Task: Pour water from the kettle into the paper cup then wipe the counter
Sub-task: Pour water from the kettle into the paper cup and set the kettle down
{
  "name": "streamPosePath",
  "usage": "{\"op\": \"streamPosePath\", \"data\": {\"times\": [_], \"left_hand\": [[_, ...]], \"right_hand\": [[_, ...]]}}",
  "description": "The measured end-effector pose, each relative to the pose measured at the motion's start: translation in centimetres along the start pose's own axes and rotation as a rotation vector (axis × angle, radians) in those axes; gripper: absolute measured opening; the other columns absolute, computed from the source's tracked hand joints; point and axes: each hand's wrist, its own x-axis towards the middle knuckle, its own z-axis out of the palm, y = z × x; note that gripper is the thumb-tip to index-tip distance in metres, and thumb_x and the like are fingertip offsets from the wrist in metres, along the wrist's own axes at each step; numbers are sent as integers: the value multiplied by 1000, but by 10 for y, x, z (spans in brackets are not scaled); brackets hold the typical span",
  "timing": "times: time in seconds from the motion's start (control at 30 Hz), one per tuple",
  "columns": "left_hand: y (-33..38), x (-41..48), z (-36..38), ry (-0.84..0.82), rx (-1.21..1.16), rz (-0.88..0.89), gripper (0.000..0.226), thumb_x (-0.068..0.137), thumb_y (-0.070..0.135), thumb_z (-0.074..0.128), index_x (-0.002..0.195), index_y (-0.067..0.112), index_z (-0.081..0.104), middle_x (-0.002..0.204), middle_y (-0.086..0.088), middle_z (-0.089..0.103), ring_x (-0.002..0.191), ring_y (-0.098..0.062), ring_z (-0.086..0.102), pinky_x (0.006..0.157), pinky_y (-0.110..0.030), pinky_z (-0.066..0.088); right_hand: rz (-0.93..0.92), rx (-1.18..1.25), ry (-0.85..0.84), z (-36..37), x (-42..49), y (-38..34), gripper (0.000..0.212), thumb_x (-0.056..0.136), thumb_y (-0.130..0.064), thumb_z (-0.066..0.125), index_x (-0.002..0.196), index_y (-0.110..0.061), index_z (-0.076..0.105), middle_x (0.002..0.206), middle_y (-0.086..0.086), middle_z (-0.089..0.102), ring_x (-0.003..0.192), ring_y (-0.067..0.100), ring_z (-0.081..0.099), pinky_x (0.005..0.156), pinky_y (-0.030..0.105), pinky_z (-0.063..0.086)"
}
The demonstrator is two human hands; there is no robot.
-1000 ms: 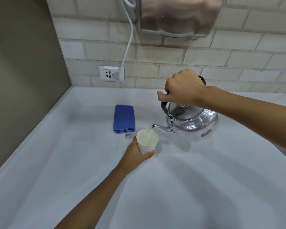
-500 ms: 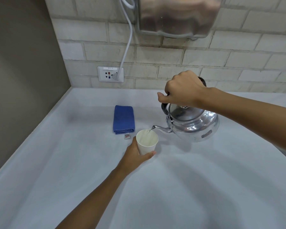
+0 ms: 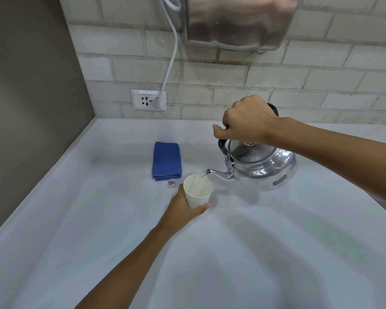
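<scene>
inspector: start at the left. count what stands on the counter (image 3: 80, 230).

assistant: one white counter, meeting a plain dark wall on the left and a pale brick wall at the back. one wall socket (image 3: 148, 100) on the brick, with one white cable (image 3: 170, 63) plugged into it. a small label runs along the socket's top edge; its characters are too blurred to read.

inspector: next.

assistant: one blue cloth (image 3: 166, 161), folded, lying flat near the back. one small white tag (image 3: 170, 184) sits at its front edge with red print on it, not legible.

inspector: the cup?

assistant: one paper cup (image 3: 198, 190), white, upright on the counter just in front and right of the cloth. no writing visible on it. the left hand (image 3: 180, 210) is wrapped around its lower wall, thumb across the front, fingers behind.

inspector: and the kettle?

assistant: one metal kettle (image 3: 262, 169), to the right of the cup, lifted and tilted with its spout (image 3: 218, 173) over the cup's rim. a thin stream of water falls from the spout tip into the cup. there is a small mark on the kettle's lower side; i cannot read it. the right hand (image 3: 246, 121) is clenched over the black handle on top.

inspector: anything above?

assistant: one steel appliance (image 3: 239, 21) mounted on the brick wall, cut off by the top edge. no brand shows.
</scene>
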Motion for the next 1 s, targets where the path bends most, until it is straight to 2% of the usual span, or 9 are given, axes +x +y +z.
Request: {"op": "streamPosePath", "data": {"times": [0.17,0.27,0.37,0.73,0.9,1.0], "left_hand": [[0,0,0,5,-6,4,79,65,47,78,130,30,36,125,9,54,113,-9,52,85,-14,42],[1,0,0,3,-10,12,79,66,46,78,130,29,36,126,8,54,113,-10,52,85,-13,42],[1,-1,0,7,-14,13,79,66,44,79,131,28,36,127,7,55,114,-11,52,88,-18,42],[2,-1,0,3,-16,19,79,66,45,78,130,29,36,126,7,54,113,-10,52,81,-8,41],[2,-1,0,-2,-24,25,79,66,45,78,130,29,36,127,8,54,114,-10,52,84,-11,41],[2,-1,0,0,-24,25,78,66,46,78,129,31,36,126,10,54,112,-7,52,81,-7,41]], "right_hand": [[6,-2,-6,-1,0,0,59,88,-39,43,42,-10,22,39,5,23,40,21,18,46,23,14],[3,-4,-11,-1,0,0,59,89,-39,43,43,-10,23,40,5,23,41,22,20,46,23,14],[-3,-10,-13,-3,-1,0,59,89,-39,43,43,-10,22,40,5,22,43,23,23,46,24,14],[-13,-18,-19,-6,-2,0,59,89,-39,42,42,-10,22,39,4,23,39,19,18,46,23,15],[-21,-20,-16,-7,-3,0,59,89,-38,42,42,-10,20,39,3,21,39,18,17,47,23,15],[-22,-27,-18,-7,-3,0,59,90,-38,42,42,-10,20,39,3,21,39,18,16,47,24,15]]}}
